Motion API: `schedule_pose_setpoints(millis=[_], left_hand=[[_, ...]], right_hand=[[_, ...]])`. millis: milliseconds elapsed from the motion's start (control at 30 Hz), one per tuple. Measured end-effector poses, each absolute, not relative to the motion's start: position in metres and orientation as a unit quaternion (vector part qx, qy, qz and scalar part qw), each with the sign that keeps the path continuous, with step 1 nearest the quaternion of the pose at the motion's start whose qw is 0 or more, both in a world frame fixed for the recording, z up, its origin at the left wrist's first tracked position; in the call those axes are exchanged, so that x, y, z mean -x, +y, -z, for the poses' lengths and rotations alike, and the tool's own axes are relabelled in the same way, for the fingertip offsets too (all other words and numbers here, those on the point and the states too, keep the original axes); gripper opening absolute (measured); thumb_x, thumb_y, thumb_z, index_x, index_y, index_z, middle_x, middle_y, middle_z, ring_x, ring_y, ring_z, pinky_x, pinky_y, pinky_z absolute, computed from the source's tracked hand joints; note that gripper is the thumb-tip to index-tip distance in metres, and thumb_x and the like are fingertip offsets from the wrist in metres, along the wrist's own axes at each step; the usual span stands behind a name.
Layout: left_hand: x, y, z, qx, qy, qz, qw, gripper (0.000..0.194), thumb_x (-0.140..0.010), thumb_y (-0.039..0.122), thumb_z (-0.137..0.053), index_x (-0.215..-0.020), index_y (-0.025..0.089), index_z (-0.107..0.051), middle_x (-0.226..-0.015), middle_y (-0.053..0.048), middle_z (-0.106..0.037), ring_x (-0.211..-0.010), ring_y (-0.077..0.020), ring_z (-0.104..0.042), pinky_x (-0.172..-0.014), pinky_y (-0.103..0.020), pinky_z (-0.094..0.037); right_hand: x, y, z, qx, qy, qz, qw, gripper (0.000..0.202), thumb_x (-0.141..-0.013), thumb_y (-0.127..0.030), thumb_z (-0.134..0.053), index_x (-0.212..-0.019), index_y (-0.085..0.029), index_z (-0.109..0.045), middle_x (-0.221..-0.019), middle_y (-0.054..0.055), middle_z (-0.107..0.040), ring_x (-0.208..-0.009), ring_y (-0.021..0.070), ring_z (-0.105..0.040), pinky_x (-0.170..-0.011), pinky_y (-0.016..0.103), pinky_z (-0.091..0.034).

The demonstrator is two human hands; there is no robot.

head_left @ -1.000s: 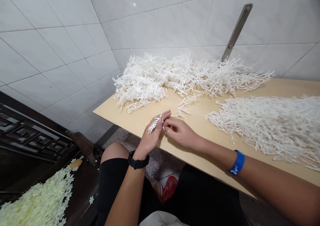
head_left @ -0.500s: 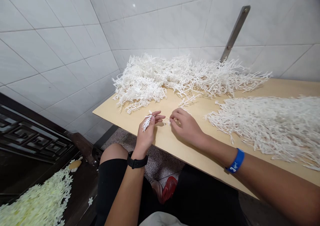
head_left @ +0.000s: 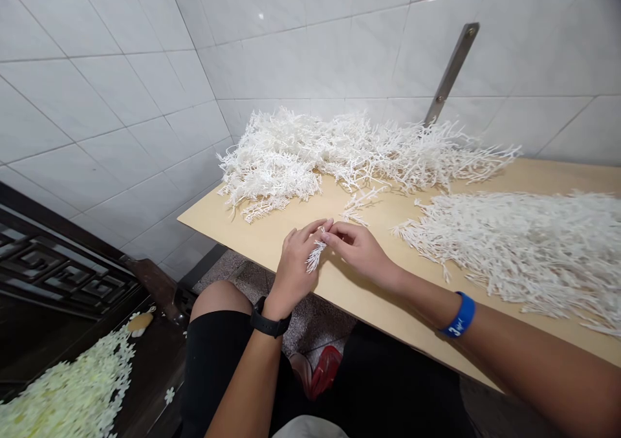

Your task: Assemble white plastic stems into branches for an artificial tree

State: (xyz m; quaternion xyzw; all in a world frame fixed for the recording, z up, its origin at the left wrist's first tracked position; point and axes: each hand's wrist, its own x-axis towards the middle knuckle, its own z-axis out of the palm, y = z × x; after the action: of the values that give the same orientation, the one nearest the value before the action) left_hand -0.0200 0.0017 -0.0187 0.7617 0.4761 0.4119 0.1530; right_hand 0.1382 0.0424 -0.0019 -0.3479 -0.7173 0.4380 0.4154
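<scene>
Evidently the tiled wall (head_left: pixel 363 43) is the largest thing here, with the wooden tabletop (head_left: pixel 242 231) running along it. On the board lie two white masses: a long tangled heap (head_left: pixel 310 156) against the wall, and a flatter, more combed-looking pile (head_left: pixel 524 250) to the right. A smaller spread of pale flowers (head_left: pixel 72 393) lies low at the left, apart from the table. Over the board's near edge, the hands have just come back together; half a second ago there was a gap between them. The left hand (head_left: pixel 295 260) is curled, holding a white tuft (head_left: pixel 316 257) at its thumb side. The right hand (head_left: pixel 361 250) is narrowed to a thumb-and-finger pinch at the tuft's upper end; whether it grips a strand there, I cannot tell. So both hands now seem to work on that one tuft, while a few loose sprigs (head_left: pixel 359 202) lie just beyond.
</scene>
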Motion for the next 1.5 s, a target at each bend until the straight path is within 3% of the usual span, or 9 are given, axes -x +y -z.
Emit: schedule_pose_setpoints(millis=[100,300,433,567,833,933,1167,1367,1500], left_hand=[[0.022,0.003,0.019,-0.757,0.467,-0.420,0.182,0.058,-0.091,0.015,-0.053,-0.145,0.035,-0.046,-0.148,-0.006,-0.051,-0.136,-0.0273,-0.046,-0.116,-0.050,-0.029],[0.031,0.006,0.019,-0.614,0.476,-0.515,0.362,0.059,-0.096,0.038,-0.053,-0.152,0.029,-0.034,-0.148,-0.011,-0.050,-0.128,-0.0248,-0.053,-0.109,-0.044,-0.041],[0.038,0.004,0.016,-0.630,0.432,-0.492,0.417,0.056,-0.101,0.054,-0.030,-0.147,0.025,-0.044,-0.148,-0.010,-0.051,-0.135,-0.0251,-0.048,-0.116,-0.045,-0.033],[0.038,0.004,0.017,-0.679,0.405,-0.452,0.414,0.065,-0.096,0.062,-0.038,-0.149,0.026,-0.042,-0.156,-0.009,-0.042,-0.145,-0.0303,-0.036,-0.120,-0.048,-0.026],[0.036,0.005,0.014,-0.667,0.374,-0.459,0.453,0.058,-0.097,0.054,-0.044,-0.149,0.029,-0.042,-0.161,-0.005,-0.033,-0.148,-0.0296,-0.031,-0.122,-0.048,-0.025],[0.037,0.004,0.009,-0.650,0.368,-0.465,0.476,0.060,-0.098,0.055,-0.040,-0.151,0.027,-0.038,-0.158,-0.007,-0.039,-0.146,-0.0286,-0.035,-0.121,-0.047,-0.026],[0.033,0.002,0.010,-0.654,0.425,-0.469,0.415,0.047,-0.101,0.044,-0.042,-0.138,0.020,-0.057,-0.151,-0.007,-0.049,-0.143,-0.0249,-0.041,-0.121,-0.039,-0.029],[0.030,0.001,0.009,-0.657,0.438,-0.475,0.387,0.046,-0.099,0.043,-0.048,-0.137,0.019,-0.058,-0.145,-0.009,-0.055,-0.136,-0.0236,-0.050,-0.117,-0.037,-0.035],[0.030,0.001,0.012,-0.641,0.458,-0.493,0.370,0.042,-0.099,0.044,-0.048,-0.121,0.017,-0.070,-0.135,-0.011,-0.064,-0.126,-0.0257,-0.059,-0.107,-0.037,-0.044]], right_hand=[[-0.138,0.046,0.004,0.331,-0.703,-0.467,0.422,0.027,-0.089,-0.042,-0.058,-0.081,-0.017,-0.065,-0.071,0.000,-0.060,-0.066,0.0140,-0.050,-0.064,0.028,-0.039],[-0.140,0.049,0.000,0.328,-0.651,-0.491,0.477,0.024,-0.086,-0.041,-0.064,-0.078,-0.018,-0.067,-0.068,0.001,-0.060,-0.064,0.0141,-0.052,-0.063,0.029,-0.043],[-0.140,0.048,-0.003,0.330,-0.631,-0.469,0.522,0.026,-0.085,-0.045,-0.068,-0.080,-0.020,-0.070,-0.077,0.003,-0.066,-0.075,0.0169,-0.060,-0.071,0.032,-0.049],[-0.138,0.045,-0.004,0.303,-0.608,-0.498,0.538,0.025,-0.082,-0.046,-0.072,-0.080,-0.021,-0.073,-0.079,0.004,-0.069,-0.078,0.0181,-0.062,-0.074,0.033,-0.051],[-0.133,0.038,-0.002,0.258,-0.629,-0.542,0.494,0.017,-0.083,-0.037,-0.069,-0.089,-0.021,-0.072,-0.081,0.003,-0.068,-0.074,0.0152,-0.060,-0.069,0.030,-0.050],[-0.131,0.038,0.002,0.259,-0.646,-0.539,0.474,0.014,-0.083,-0.031,-0.066,-0.090,-0.020,-0.070,-0.086,0.003,-0.069,-0.075,0.0147,-0.061,-0.070,0.029,-0.049],[-0.131,0.039,0.005,0.286,-0.660,-0.525,0.455,0.015,-0.082,-0.031,-0.065,-0.090,-0.019,-0.067,-0.095,0.005,-0.071,-0.086,0.0169,-0.064,-0.077,0.030,-0.049],[-0.134,0.041,0.010,0.350,-0.739,-0.407,0.408,0.014,-0.087,-0.028,-0.059,-0.089,-0.018,-0.069,-0.081,0.003,-0.071,-0.067,0.0141,-0.057,-0.063,0.028,-0.041],[-0.134,0.037,0.005,0.342,-0.791,-0.328,0.387,0.010,-0.086,-0.019,-0.055,-0.084,-0.018,-0.065,-0.079,0.001,-0.068,-0.065,0.0133,-0.054,-0.065,0.027,-0.040]])
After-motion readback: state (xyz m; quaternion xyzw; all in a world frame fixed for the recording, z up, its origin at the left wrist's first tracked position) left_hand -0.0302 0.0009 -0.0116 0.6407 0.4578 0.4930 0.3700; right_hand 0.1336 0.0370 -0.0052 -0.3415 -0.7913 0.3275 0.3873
